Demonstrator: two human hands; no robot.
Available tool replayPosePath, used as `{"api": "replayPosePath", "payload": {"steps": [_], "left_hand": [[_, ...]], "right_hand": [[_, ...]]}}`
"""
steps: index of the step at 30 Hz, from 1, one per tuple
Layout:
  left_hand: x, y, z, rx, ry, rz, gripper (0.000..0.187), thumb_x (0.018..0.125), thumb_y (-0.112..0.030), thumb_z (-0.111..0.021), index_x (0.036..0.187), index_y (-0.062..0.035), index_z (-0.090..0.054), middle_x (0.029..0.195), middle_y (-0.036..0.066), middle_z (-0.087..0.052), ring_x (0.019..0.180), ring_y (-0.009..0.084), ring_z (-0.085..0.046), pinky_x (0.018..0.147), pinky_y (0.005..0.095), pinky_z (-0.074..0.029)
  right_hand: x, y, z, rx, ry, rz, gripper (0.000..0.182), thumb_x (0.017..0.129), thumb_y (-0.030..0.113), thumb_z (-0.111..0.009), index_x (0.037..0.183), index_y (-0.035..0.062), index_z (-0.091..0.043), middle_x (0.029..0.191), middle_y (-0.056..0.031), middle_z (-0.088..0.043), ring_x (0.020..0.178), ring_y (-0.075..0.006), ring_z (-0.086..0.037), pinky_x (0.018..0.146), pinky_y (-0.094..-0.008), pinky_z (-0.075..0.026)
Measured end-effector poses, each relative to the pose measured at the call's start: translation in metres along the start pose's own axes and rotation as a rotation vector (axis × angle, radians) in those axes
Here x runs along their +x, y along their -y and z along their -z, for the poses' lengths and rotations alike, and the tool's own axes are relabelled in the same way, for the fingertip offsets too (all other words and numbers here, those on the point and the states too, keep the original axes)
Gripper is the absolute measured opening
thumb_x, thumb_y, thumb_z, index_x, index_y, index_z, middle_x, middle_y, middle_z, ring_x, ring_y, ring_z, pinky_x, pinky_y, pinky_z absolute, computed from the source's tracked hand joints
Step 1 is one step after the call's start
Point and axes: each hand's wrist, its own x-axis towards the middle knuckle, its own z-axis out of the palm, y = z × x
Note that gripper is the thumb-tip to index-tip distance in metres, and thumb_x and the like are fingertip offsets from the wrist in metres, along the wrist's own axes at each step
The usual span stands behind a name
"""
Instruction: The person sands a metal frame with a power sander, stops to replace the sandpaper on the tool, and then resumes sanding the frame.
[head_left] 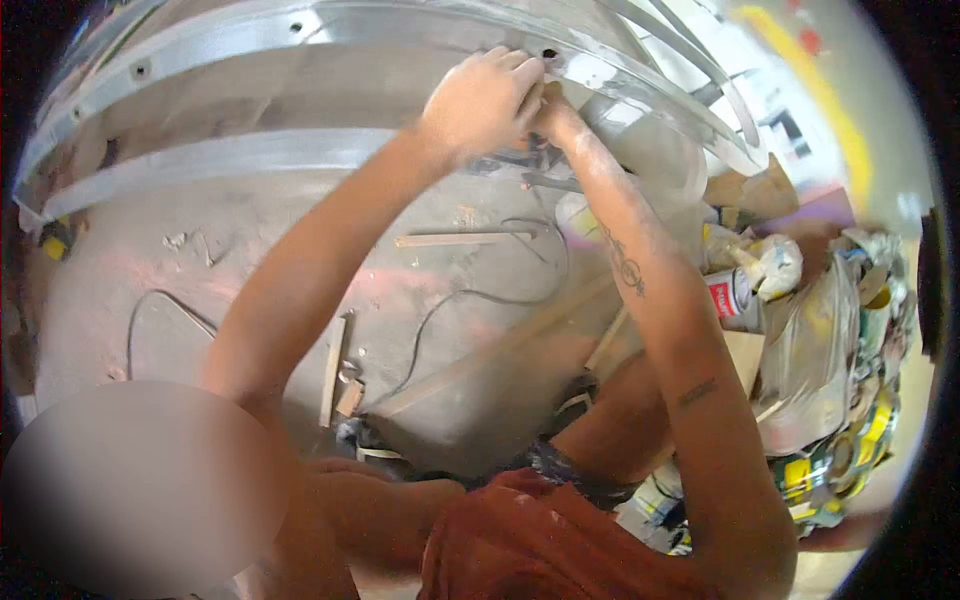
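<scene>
At the lower edge of a curved silver metal frame with round holes, both my hands meet close together. My left hand is closed, its fingers bent and overlapping the frame. Right beside it, my right hand is also closed, its fingers mostly hidden behind the left. What they grip is hidden, and I cannot tell what it is. Pale dust coats both hands and the right forearm. Just beneath them shows a small dark piece. A second silver rail of the frame runs to the left.
Below lies a dusty grey floor with a wooden strip, another stick and a dark cable. To the right are a paint can, plastic bags and piled cans.
</scene>
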Motion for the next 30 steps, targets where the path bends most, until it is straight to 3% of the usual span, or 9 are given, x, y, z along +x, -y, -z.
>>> {"api": "replayPosePath", "payload": {"steps": [6,10,12,15,19,22,25,26,30], "left_hand": [[-0.024,0.016,-0.029,0.193,0.080,0.139,0.041,0.100,-0.034,-0.049,0.128,-0.0068,-0.060,0.129,0.020,-0.061,0.124,0.0362,-0.057,0.100,0.0481,-0.050],[-0.032,0.070,-0.013,0.320,0.205,-0.047,0.044,0.100,-0.034,-0.048,0.136,-0.0102,-0.056,0.129,0.022,-0.061,0.124,0.0364,-0.058,0.100,0.0472,-0.050],[-0.014,0.052,0.023,-0.038,0.592,0.688,0.051,0.095,-0.031,-0.054,0.141,-0.0096,-0.049,0.127,0.023,-0.064,0.125,0.0358,-0.059,0.098,0.0479,-0.050],[-0.002,0.045,0.047,-0.144,0.620,0.896,0.064,0.090,-0.031,-0.062,0.146,-0.0078,-0.043,0.123,0.024,-0.067,0.120,0.0377,-0.063,0.098,0.0486,-0.050],[-0.026,0.077,0.021,0.427,0.428,0.420,0.078,0.082,-0.038,-0.072,0.150,-0.0143,-0.043,0.117,0.023,-0.070,0.105,0.0389,-0.070,0.093,0.0472,-0.056],[-0.019,0.065,0.017,0.387,0.404,0.556,0.081,0.077,-0.042,-0.081,0.147,-0.0163,-0.048,0.122,0.025,-0.068,0.109,0.0436,-0.068,0.094,0.0502,-0.055],[-0.009,0.055,0.014,0.282,0.416,0.646,0.073,0.076,-0.046,-0.081,0.139,-0.0144,-0.058,0.123,0.022,-0.069,0.109,0.0411,-0.069,0.092,0.0498,-0.057],[-0.009,0.055,0.008,0.273,0.415,0.662,0.073,0.076,-0.046,-0.081,0.139,-0.0144,-0.058,0.123,0.022,-0.069,0.109,0.0411,-0.069,0.092,0.0498,-0.057],[-0.008,0.089,-0.043,0.078,0.322,0.630,0.069,0.078,-0.051,-0.078,0.133,-0.0115,-0.065,0.125,0.021,-0.069,0.108,0.0384,-0.070,0.093,0.0473,-0.057]], "right_hand": [[0.012,0.048,-0.062,0.134,-0.411,0.109,0.060,0.093,0.047,-0.067,0.137,0.0085,-0.053,0.144,-0.0168,-0.055,0.131,-0.0283,-0.055,0.105,-0.0434,-0.049],[0.017,0.108,-0.033,1.252,-0.405,-0.156,0.072,0.077,0.034,-0.085,0.130,-0.0018,-0.051,0.129,-0.0255,-0.062,0.117,-0.0327,-0.064,0.099,-0.0427,-0.054],[0.014,0.114,-0.031,1.544,-0.438,-0.174,0.074,0.073,0.027,-0.090,0.128,-0.0042,-0.051,0.124,-0.0271,-0.065,0.113,-0.0319,-0.067,0.097,-0.0426,-0.054],[-0.028,0.134,0.009,1.615,-0.344,-0.084,0.073,0.074,0.020,-0.087,0.132,-0.0010,-0.047,0.125,-0.0205,-0.065,0.120,-0.0296,-0.061,0.100,-0.0400,-0.050],[-0.022,0.131,-0.023,1.703,-0.289,0.039,0.080,0.078,0.018,-0.081,0.146,0.0013,-0.043,0.129,-0.0209,-0.063,0.124,-0.0276,-0.059,0.101,-0.0393,-0.049],[-0.061,0.084,-0.016,1.635,0.091,0.148,0.073,0.086,0.020,-0.073,0.151,0.0041,-0.044,0.133,-0.0225,-0.064,0.124,-0.0313,-0.061,0.103,-0.0416,-0.048],[-0.119,-0.009,-0.009,0.475,0.135,0.593,0.054,0.095,0.036,-0.062,0.141,0.0075,-0.058,0.136,-0.0193,-0.064,0.121,-0.0360,-0.063,0.103,-0.0462,-0.050],[-0.153,-0.019,0.048,0.290,0.669,0.317,0.053,0.096,0.041,-0.063,0.138,0.0094,-0.061,0.134,-0.0184,-0.065,0.120,-0.0352,-0.064,0.102,-0.0458,-0.050],[-0.197,-0.116,0.020,0.138,0.947,0.056,0.062,0.098,0.047,-0.062,0.146,0.0094,-0.054,0.148,-0.0169,-0.055,0.135,-0.0322,-0.053,0.113,-0.0404,-0.042]]}}
